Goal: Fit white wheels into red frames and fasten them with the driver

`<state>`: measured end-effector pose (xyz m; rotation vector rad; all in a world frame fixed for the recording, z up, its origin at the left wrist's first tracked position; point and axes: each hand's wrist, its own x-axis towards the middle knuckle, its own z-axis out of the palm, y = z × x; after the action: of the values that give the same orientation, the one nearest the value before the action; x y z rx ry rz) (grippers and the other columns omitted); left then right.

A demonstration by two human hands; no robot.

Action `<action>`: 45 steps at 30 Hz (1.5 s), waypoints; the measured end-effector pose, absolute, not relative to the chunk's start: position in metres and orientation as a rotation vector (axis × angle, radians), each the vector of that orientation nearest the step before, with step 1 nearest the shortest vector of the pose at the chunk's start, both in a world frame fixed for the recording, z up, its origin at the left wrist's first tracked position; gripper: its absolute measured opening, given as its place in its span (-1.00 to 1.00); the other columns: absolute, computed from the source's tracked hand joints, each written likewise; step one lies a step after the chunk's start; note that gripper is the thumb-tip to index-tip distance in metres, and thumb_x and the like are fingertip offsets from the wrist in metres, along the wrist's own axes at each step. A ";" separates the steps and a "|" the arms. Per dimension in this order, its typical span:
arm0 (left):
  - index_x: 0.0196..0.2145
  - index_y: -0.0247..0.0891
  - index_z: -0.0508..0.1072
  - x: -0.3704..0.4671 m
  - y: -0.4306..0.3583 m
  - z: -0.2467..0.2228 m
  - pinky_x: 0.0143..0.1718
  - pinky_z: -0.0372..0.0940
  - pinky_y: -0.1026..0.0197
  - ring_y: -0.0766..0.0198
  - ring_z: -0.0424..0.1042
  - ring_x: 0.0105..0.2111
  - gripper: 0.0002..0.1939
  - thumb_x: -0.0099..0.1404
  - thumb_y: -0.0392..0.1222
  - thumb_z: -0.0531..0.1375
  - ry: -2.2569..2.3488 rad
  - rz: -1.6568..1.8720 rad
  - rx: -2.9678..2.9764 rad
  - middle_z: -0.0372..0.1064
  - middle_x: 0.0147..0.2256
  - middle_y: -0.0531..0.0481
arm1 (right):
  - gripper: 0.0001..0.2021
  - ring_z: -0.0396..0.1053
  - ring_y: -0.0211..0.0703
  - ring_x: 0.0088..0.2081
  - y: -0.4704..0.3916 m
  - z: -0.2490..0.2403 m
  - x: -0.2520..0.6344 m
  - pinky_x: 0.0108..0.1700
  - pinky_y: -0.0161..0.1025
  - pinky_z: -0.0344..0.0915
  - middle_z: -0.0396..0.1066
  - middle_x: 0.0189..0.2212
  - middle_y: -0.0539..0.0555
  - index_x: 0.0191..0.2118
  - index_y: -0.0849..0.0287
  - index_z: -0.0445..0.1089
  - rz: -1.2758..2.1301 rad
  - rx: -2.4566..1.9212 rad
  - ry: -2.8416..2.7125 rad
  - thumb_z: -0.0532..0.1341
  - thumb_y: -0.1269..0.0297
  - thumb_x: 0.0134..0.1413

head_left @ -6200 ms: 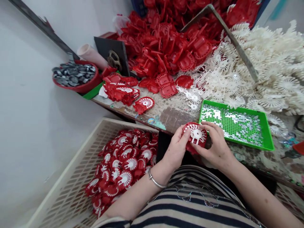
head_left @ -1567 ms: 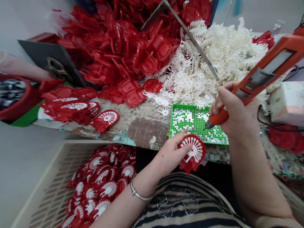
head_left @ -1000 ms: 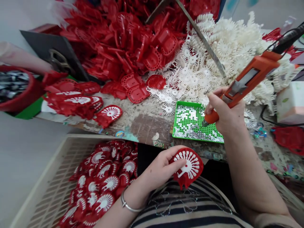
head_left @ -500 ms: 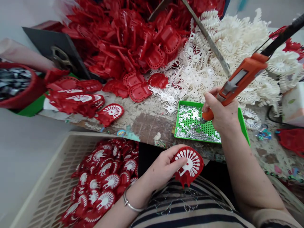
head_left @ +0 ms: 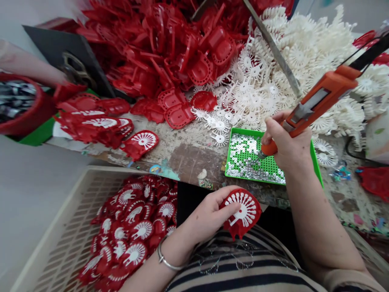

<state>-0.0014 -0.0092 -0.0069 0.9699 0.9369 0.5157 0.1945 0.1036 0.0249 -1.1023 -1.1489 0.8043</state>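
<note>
Close to my lap, my left hand [head_left: 212,211] grips a red plastic part [head_left: 253,209] by its left side. A white spoked piece [head_left: 244,211] lies on that red part, and my thumb presses on it. My right hand [head_left: 291,150] is wrapped round an orange electric screwdriver [head_left: 325,95], tilted with its cable end up to the right. Its tip points down over a green tray [head_left: 230,162] of small silvery washer-like pieces [head_left: 243,146]. Whether the tip touches them I cannot tell.
Behind the tray lie a heap of red plastic parts [head_left: 179,52] and a pile of white spoked pieces [head_left: 258,97]. Assembled red-and-white parts [head_left: 141,144] sit on the bench's left. More fill a cream crate [head_left: 63,219] below. A metal bar [head_left: 273,44] slants over the piles.
The view has shifted slightly. The screwdriver in my right hand stays over the green tray, its handle a little farther right in view. My left hand keeps hold of the red part.
</note>
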 end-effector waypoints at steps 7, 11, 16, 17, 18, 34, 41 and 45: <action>0.03 -0.18 0.47 -0.004 -0.010 -0.009 -0.05 0.35 0.17 0.18 0.47 -0.10 -0.65 0.31 -0.06 0.21 0.925 0.493 1.055 0.51 -0.05 -0.03 | -0.77 0.22 -0.29 -0.70 0.104 0.025 0.194 -0.61 -0.28 0.25 0.26 -0.71 -0.15 -0.38 0.11 0.34 0.768 -1.116 -1.144 0.38 0.15 -0.03; 0.03 -0.19 0.46 -0.006 -0.010 -0.007 -0.01 0.33 0.15 0.16 0.46 -0.07 -0.65 0.32 -0.07 0.20 0.926 0.476 1.115 0.50 -0.04 -0.04 | -0.78 0.22 -0.27 -0.69 0.103 0.027 0.192 -0.62 -0.27 0.23 0.28 -0.70 -0.14 -0.37 0.11 0.33 0.770 -1.090 -1.132 0.38 0.19 -0.04; 0.04 -0.21 0.45 -0.007 -0.010 -0.006 -0.02 0.34 0.16 0.17 0.47 -0.08 -0.65 0.33 -0.09 0.18 0.907 0.464 1.120 0.51 -0.05 -0.05 | -0.76 0.22 -0.27 -0.70 0.102 0.028 0.190 -0.62 -0.26 0.24 0.30 -0.69 -0.13 -0.38 0.12 0.32 0.759 -1.102 -1.108 0.39 0.19 -0.07; 0.03 -0.21 0.45 -0.008 -0.011 -0.007 -0.03 0.35 0.16 0.17 0.47 -0.08 -0.66 0.33 -0.09 0.18 0.903 0.464 1.118 0.51 -0.05 -0.05 | -0.77 0.22 -0.27 -0.70 0.103 0.028 0.190 -0.62 -0.27 0.24 0.29 -0.70 -0.14 -0.39 0.12 0.33 0.757 -1.108 -1.109 0.39 0.20 -0.06; 0.03 -0.21 0.45 -0.008 -0.011 -0.007 -0.03 0.35 0.16 0.17 0.47 -0.08 -0.66 0.33 -0.09 0.18 0.898 0.466 1.117 0.51 -0.05 -0.05 | -0.78 0.22 -0.27 -0.70 0.103 0.027 0.190 -0.63 -0.27 0.24 0.29 -0.70 -0.13 -0.39 0.12 0.33 0.758 -1.110 -1.110 0.38 0.20 -0.06; -0.01 -0.25 0.48 0.018 0.028 0.019 0.31 0.07 -0.05 0.04 0.07 0.33 -0.70 0.31 -0.19 0.19 0.837 0.660 1.588 0.05 0.34 -0.23 | -0.82 0.13 -0.29 -0.74 0.088 0.082 0.184 -0.68 -0.27 0.15 0.19 -0.74 -0.15 -0.46 0.06 0.37 0.836 -0.836 -1.064 0.40 0.26 -0.09; -0.03 -0.30 0.48 0.041 0.042 0.020 0.28 0.14 -0.06 0.07 0.30 0.19 -0.71 0.28 -0.31 0.18 0.853 0.713 1.668 0.32 0.17 -0.23 | -0.85 0.15 -0.29 -0.74 0.080 0.093 0.181 -0.67 -0.28 0.18 0.20 -0.74 -0.15 -0.43 0.07 0.36 0.838 -0.806 -1.066 0.37 0.31 -0.03; -0.04 -0.30 0.48 0.043 0.042 0.017 0.24 0.19 -0.03 0.12 0.37 0.10 -0.71 0.28 -0.33 0.17 0.873 0.724 1.658 0.42 0.05 -0.21 | -0.85 0.13 -0.29 -0.75 0.081 0.095 0.181 -0.68 -0.28 0.17 0.20 -0.75 -0.17 -0.45 0.07 0.36 0.833 -0.805 -1.034 0.36 0.30 -0.08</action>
<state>0.0430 0.0421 0.0174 1.6584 0.8734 0.7241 0.1809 0.0809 0.0950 -0.8049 -1.0343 0.8332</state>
